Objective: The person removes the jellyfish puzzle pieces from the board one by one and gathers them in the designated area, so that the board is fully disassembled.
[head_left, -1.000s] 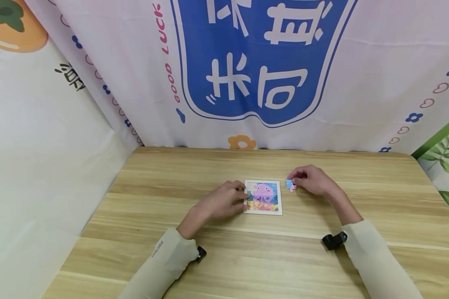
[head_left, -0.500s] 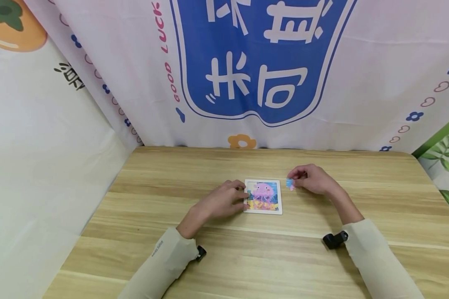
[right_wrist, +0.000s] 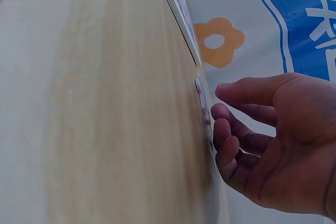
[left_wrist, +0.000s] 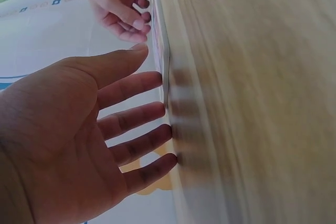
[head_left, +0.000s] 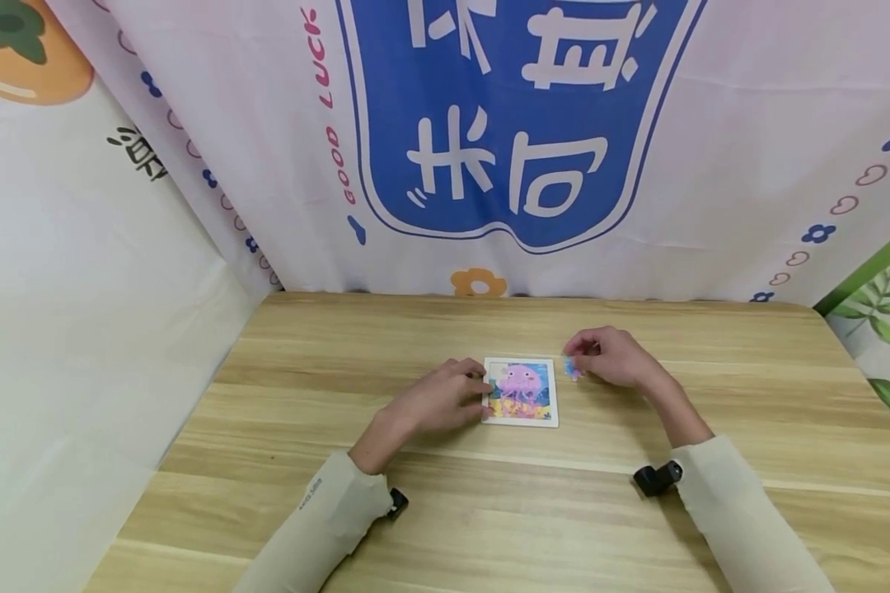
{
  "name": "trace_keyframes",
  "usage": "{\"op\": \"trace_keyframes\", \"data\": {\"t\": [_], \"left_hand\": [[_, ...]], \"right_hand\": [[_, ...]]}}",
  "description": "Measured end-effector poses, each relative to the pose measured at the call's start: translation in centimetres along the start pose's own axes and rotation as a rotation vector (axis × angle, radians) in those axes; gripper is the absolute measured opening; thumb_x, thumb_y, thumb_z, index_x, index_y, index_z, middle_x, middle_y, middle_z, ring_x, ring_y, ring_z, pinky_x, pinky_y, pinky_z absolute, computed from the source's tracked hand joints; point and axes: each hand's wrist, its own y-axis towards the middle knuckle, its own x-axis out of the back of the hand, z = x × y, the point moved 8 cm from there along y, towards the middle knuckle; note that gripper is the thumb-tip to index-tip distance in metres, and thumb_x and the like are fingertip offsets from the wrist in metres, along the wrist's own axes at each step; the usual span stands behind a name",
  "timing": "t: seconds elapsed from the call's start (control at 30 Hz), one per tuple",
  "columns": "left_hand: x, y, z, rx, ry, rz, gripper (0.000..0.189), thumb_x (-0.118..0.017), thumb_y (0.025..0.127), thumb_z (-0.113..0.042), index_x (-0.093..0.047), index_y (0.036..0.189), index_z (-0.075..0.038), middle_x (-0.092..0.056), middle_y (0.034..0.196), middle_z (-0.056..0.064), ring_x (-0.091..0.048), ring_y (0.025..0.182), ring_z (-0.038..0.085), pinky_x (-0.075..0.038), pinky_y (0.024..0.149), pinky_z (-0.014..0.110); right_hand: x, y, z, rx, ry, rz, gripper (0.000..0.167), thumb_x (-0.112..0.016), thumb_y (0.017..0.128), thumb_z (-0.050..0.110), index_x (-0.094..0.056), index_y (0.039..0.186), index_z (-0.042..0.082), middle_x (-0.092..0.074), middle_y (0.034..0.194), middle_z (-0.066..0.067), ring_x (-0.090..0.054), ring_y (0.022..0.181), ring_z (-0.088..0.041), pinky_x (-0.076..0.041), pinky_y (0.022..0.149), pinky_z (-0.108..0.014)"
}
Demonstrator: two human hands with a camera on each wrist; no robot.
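A jellyfish jigsaw puzzle in a white tray (head_left: 522,424) lies flat on the table, with a pale bare patch at its upper left. My left hand (head_left: 441,399) rests its spread fingertips against the tray's left edge; the left wrist view shows that hand (left_wrist: 79,124) with its fingers extended. Just right of the tray is a blue-and-pink puzzle piece (head_left: 569,367), partly covered by the fingers of my right hand (head_left: 614,359). In the right wrist view the piece (right_wrist: 201,98) lies flat on the table, and the right hand's (right_wrist: 278,140) loosely bent fingertips are at its edge, thumb and forefinger apart.
The wooden table (head_left: 445,527) ends at a printed cloth (head_left: 304,239) hanging along its back edge. Another pale cloth (head_left: 81,329) hangs at the left. Each sleeve carries a small black camera (head_left: 656,478) at the wrist.
The puzzle piece has turned under my right fingers and sits slightly further left. The right hand has shifted a little left with it. My left hand and the tray look unchanged.
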Motion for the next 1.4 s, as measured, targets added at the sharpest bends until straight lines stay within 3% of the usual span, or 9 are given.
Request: {"op": "trace_keyframes", "data": {"t": [0.27,0.57,0.73,1.07,1.4], "left_hand": [[-0.1,0.3,-0.5,0.013,0.007,0.017,0.042,-0.069,0.107,-0.036,-0.071,0.143,-0.015,-0.056,0.157,0.010,-0.055,0.143,0.028,-0.049,0.121,0.044],[-0.6,1.3,-1.0,0.016,0.000,0.038,0.043,-0.069,0.106,-0.036,-0.070,0.145,-0.019,-0.053,0.159,0.009,-0.053,0.145,0.027,-0.050,0.120,0.044],[-0.7,1.8,-1.1,0.018,-0.019,0.042,0.042,-0.069,0.107,-0.035,-0.070,0.145,-0.018,-0.054,0.159,0.009,-0.051,0.146,0.029,-0.048,0.121,0.047],[-0.9,2.1,-1.2,0.019,0.000,0.055,0.045,-0.069,0.107,-0.037,-0.067,0.149,-0.021,-0.052,0.160,0.010,-0.048,0.149,0.029,-0.045,0.124,0.047],[-0.7,1.9,-1.0,0.009,-0.020,0.047,0.045,-0.068,0.107,-0.036,-0.066,0.150,-0.021,-0.050,0.160,0.012,-0.051,0.146,0.026,-0.051,0.119,0.043]], "right_hand": [[-1.9,0.7,1.3,0.045,0.032,0.047,0.019,-0.071,0.100,0.005,-0.076,0.117,0.002,-0.074,0.104,-0.013,-0.063,0.086,-0.020,-0.053,0.072,-0.027],[-3.5,1.5,3.0,0.088,-0.007,0.070,0.021,-0.074,0.098,0.005,-0.077,0.118,0.006,-0.077,0.113,-0.010,-0.068,0.103,-0.024,-0.058,0.097,-0.045],[-4.3,1.9,3.8,0.087,0.007,0.104,0.022,-0.075,0.097,0.005,-0.077,0.119,0.006,-0.077,0.116,-0.011,-0.068,0.106,-0.026,-0.058,0.099,-0.047],[-4.7,1.6,4.3,0.049,-0.009,0.158,0.022,-0.073,0.098,0.006,-0.077,0.120,0.009,-0.076,0.117,-0.009,-0.065,0.101,-0.022,-0.056,0.095,-0.041],[-4.9,1.4,5.7,0.092,-0.106,0.113,0.026,-0.080,0.093,0.003,-0.080,0.119,0.009,-0.076,0.111,-0.007,-0.064,0.096,-0.020,-0.056,0.086,-0.034]]}}
